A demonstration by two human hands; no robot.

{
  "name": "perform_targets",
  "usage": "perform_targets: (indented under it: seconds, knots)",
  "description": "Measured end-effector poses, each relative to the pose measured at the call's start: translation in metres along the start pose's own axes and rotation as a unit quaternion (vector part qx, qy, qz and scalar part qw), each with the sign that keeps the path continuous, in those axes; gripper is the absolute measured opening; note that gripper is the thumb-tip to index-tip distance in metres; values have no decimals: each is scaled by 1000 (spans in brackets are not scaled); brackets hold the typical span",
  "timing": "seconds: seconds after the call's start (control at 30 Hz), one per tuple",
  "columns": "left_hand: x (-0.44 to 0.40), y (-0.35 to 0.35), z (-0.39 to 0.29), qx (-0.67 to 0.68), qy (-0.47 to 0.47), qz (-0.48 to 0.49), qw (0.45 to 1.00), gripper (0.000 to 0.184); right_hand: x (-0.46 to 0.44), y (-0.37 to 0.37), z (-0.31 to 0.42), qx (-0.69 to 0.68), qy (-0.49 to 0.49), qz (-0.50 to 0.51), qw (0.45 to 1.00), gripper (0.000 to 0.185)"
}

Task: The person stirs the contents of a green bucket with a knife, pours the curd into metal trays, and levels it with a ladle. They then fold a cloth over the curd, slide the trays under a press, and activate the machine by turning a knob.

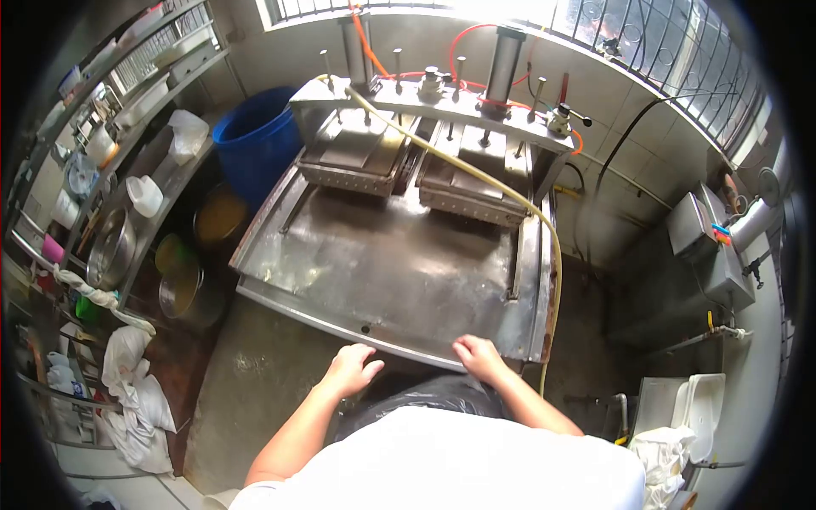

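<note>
My left hand (pixel 350 371) is just outside the front rim of a wet metal press table (pixel 365 255), its thumb apart from the fingers and nothing visible in it. At the same rim, farther right, my right hand (pixel 481 357) has its fingers loosely bent and holds nothing that I can see. Whether either hand touches the rim I cannot tell. Toward the back of the table, two perforated metal press boxes (pixel 472 195) sit beneath a metal crossbar (pixel 408 104) with upright cylinders (pixel 503 68). A pale yellow hose (pixel 450 160) runs across them and down the right side.
A blue barrel (pixel 255 127) stands at the back left, near shelves with a metal basin (pixel 111 251) and a white jug (pixel 144 195). White cloth sacks (pixel 132 399) lie at the lower left. A metal tank (pixel 654 297) and white trays (pixel 704 416) are on the right.
</note>
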State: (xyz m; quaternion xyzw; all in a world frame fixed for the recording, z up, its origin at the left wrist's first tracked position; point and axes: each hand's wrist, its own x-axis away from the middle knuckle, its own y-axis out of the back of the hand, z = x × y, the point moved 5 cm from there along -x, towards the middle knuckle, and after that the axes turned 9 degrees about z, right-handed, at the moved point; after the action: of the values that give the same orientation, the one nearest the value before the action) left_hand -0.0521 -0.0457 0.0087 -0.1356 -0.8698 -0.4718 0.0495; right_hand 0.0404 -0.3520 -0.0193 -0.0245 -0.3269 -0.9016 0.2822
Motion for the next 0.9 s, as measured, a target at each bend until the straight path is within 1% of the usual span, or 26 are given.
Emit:
perform_targets:
  seconds: [0.07, 0.1, 0.13, 0.2, 0.23, 0.27, 0.33, 0.37, 0.4, 0.43, 0.47, 0.5, 0.53, 0.57, 0.63, 0.67, 0.7, 0.73, 0.77, 0.83, 0.87, 0.9]
  knots:
    - [30, 16, -5, 152, 36, 25, 987, 50, -16, -16, 34, 15, 25, 15, 999, 28]
    - [52, 24, 0, 250, 83, 37, 964, 49, -21, -31, 45, 14, 29, 21, 999, 28]
    - [73, 26, 21, 254, 96, 19, 962, 46, -26, -46, 58, 13, 35, 28, 999, 28]
    - [129, 35, 66, 220, 133, -40, 966, 45, -31, -85, 91, 67, 26, 79, 994, 30]
    - [161, 29, 100, 193, 165, -69, 965, 43, -30, -108, 107, 92, 10, 122, 988, 33]
    - [196, 19, 135, 164, 197, -98, 962, 41, -30, -128, 123, 98, 5, 131, 986, 33]
    - [269, 1, 193, 140, 272, -132, 943, 38, -25, -180, 158, 135, 74, 277, 949, 37]
    - [306, -12, 219, 136, 297, -146, 934, 37, -24, -202, 171, 159, 85, 325, 929, 40]
    - [340, -25, 240, 132, 322, -160, 924, 36, -23, -217, 192, 181, 75, 373, 907, 41]
    - [369, -36, 255, 137, 346, -181, 910, 35, -24, -231, 204, 204, 84, 382, 897, 40]
    - [388, -43, 258, 144, 351, -181, 907, 35, -27, -244, 217, 227, 96, 387, 888, 39]
    - [407, -48, 266, 172, 378, -181, 892, 35, -32, -254, 229, 245, 79, 391, 884, 38]
    - [422, -48, 272, 198, 403, -181, 875, 34, -38, -264, 239, 258, 97, 385, 881, 36]
    - [428, -47, 274, 201, 387, -206, 876, 35, -43, -272, 248, 262, 100, 380, 881, 35]
    - [428, -41, 276, 230, 390, -211, 866, 36, -52, -286, 268, 269, 106, 378, 879, 35]
    - [420, -34, 275, 257, 390, -213, 858, 37, -56, -295, 280, 281, 109, 397, 867, 35]
    - [404, -23, 282, 207, 336, -260, 882, 39, -62, -311, 294, 293, 114, 417, 853, 34]
    - [392, -10, 280, 44, 261, -316, 911, 37, -68, -321, 298, 294, 117, 418, 852, 34]
    - [387, -8, 286, 30, 253, -319, 913, 38, -76, -332, 302, 279, 139, 423, 851, 34]
    - [372, 32, 278, 12, 248, -324, 913, 40, -93, -350, 310, 262, 167, 427, 849, 34]
    - [367, 51, 282, 168, 284, -266, 906, 41, -103, -358, 316, 260, 173, 432, 846, 34]
    - [363, 58, 290, 319, 313, -201, 872, 43, -115, -369, 320, 255, 179, 438, 843, 34]
